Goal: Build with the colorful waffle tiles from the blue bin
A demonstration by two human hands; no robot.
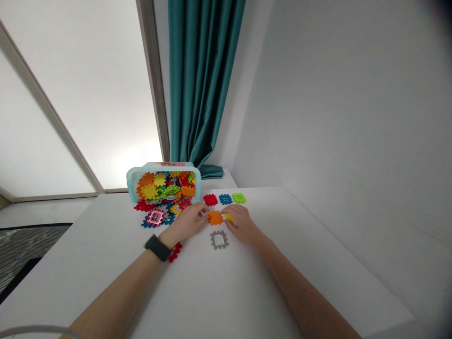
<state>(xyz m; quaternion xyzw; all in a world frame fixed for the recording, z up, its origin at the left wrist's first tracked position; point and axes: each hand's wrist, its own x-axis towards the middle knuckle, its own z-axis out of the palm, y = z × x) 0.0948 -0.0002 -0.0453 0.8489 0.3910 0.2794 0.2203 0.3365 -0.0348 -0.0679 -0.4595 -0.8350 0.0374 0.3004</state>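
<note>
An orange interlocking plastic tile (215, 218) with notched edges lies on the white table between my hands. My left hand (190, 221), with a dark watch on its wrist, has its curled fingers at the tile's left edge. A yellow interlocking tile (230, 218) is pinched in my right hand (244, 226), close against the orange tile's right side; my fingers hide part of it. Behind them lie a red tile (210, 200), a blue tile (225, 199) and a lime green tile (239, 197) in a row. Nearer me is a grey tile (219, 240) with a square centre.
A light blue tub (198, 186) on its side, full of mixed tiles, stands at the back left. Loose tiles spill before it, including a pink frame (156, 217). A red tile (174, 253) lies beside my left wrist. A teal curtain (203, 84) hangs behind; a wall is right.
</note>
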